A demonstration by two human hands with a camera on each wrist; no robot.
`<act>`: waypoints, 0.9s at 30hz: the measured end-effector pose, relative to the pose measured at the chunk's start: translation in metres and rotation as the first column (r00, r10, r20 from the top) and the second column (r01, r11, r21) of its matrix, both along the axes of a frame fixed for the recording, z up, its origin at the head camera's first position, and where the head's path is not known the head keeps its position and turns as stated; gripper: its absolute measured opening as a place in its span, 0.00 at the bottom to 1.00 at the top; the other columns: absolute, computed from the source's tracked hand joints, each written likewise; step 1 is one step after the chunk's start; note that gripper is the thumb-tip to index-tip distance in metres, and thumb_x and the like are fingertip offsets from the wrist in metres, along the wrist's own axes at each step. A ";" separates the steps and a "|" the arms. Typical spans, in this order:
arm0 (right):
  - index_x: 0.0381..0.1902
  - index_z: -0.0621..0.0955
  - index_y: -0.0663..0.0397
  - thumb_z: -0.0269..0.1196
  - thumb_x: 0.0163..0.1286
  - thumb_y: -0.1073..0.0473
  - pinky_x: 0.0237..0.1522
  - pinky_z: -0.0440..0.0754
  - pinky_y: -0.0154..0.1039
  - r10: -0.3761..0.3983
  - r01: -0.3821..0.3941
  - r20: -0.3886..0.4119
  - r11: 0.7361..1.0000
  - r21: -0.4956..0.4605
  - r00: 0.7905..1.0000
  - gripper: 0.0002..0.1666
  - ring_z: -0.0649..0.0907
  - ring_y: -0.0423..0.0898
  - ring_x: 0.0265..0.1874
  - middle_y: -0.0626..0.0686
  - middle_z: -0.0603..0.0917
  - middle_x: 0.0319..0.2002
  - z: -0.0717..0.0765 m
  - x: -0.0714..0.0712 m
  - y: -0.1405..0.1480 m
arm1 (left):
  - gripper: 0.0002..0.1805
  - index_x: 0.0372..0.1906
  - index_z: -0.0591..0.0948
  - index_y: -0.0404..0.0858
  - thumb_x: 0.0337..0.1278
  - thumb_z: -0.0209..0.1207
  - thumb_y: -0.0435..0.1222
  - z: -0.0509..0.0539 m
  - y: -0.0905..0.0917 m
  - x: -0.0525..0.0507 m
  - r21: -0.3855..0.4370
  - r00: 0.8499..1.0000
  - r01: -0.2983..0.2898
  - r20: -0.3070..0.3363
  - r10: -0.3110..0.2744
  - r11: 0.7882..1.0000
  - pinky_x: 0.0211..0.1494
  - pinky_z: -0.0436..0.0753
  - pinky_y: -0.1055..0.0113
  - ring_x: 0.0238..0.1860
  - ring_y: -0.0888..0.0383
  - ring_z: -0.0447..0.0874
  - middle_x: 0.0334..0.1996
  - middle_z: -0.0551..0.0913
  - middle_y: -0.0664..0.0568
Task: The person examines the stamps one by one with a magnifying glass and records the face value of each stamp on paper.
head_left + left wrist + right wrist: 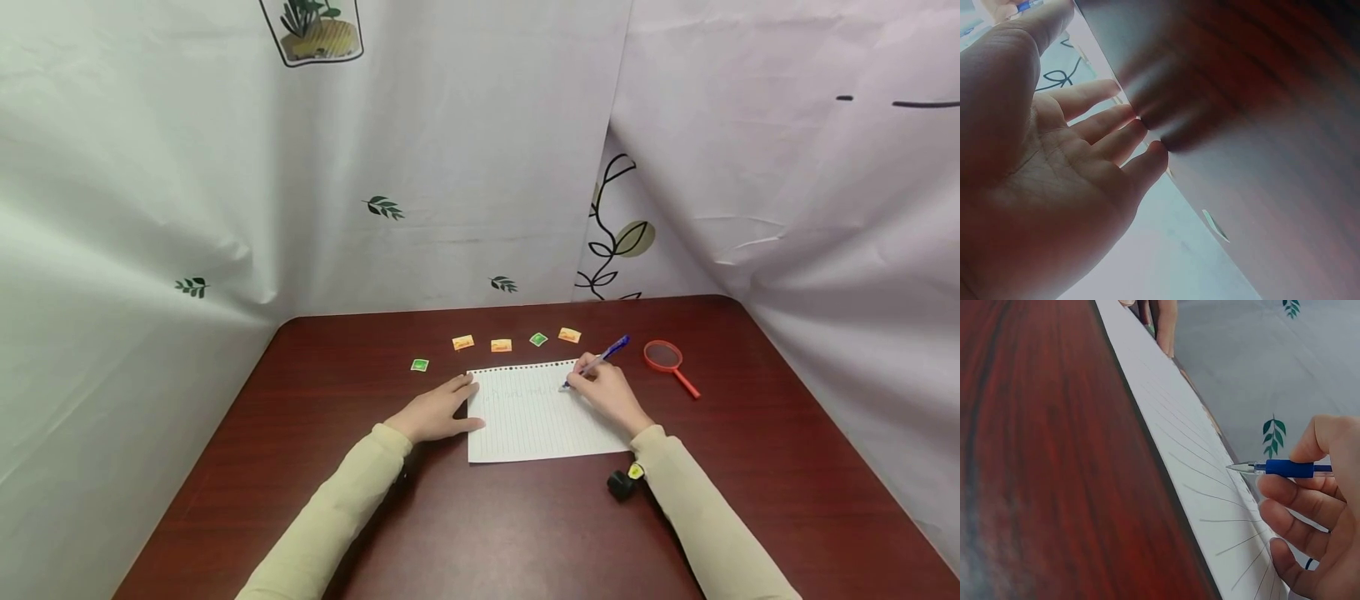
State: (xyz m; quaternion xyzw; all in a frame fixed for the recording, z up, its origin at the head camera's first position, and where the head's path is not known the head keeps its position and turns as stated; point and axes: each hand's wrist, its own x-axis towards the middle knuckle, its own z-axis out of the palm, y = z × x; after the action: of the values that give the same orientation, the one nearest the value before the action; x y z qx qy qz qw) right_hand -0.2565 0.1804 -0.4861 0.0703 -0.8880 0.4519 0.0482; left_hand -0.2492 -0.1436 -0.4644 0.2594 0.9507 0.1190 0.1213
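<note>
A lined sheet of paper (536, 432) with punched holes along its far edge lies on the table, with faint writing near the top. My right hand (609, 395) pinches a blue pen (617, 344) over the upper right part of the sheet. In the right wrist view the pen's blue grip (1288, 468) sits between thumb and fingers, its metal tip at the paper (1191, 456). At the sheet's left edge rests my left hand (433, 414), fingers extended and thumb on the paper. The left wrist view shows that palm (1054, 162), its fingertips touching the surface.
Beyond the sheet lie several small cards, among them an orange one (501, 345) and a green one (419, 365). A red magnifying glass (663, 356) lies to the right. A small black object (621, 485) shows by the right sleeve. White printed cloth (465, 167) hangs behind the table.
</note>
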 end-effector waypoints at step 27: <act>0.49 0.76 0.60 0.56 0.76 0.57 0.36 0.77 0.36 -0.029 0.045 0.115 0.989 -0.141 0.993 0.12 0.85 0.51 0.40 0.61 0.86 0.46 0.014 -0.004 0.027 | 0.43 0.77 0.65 0.38 0.66 0.61 0.57 0.001 0.000 0.001 0.009 1.000 0.009 0.009 -0.009 1.000 0.71 0.69 0.52 0.77 0.50 0.57 0.78 0.58 0.46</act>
State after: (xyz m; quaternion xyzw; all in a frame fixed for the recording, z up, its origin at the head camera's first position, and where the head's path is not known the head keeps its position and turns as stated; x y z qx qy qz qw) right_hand -0.2609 0.2074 -0.4721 0.0244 -0.8556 0.5169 0.0115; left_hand -0.2487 -0.1437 -0.4630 0.2636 0.9485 0.1240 0.1246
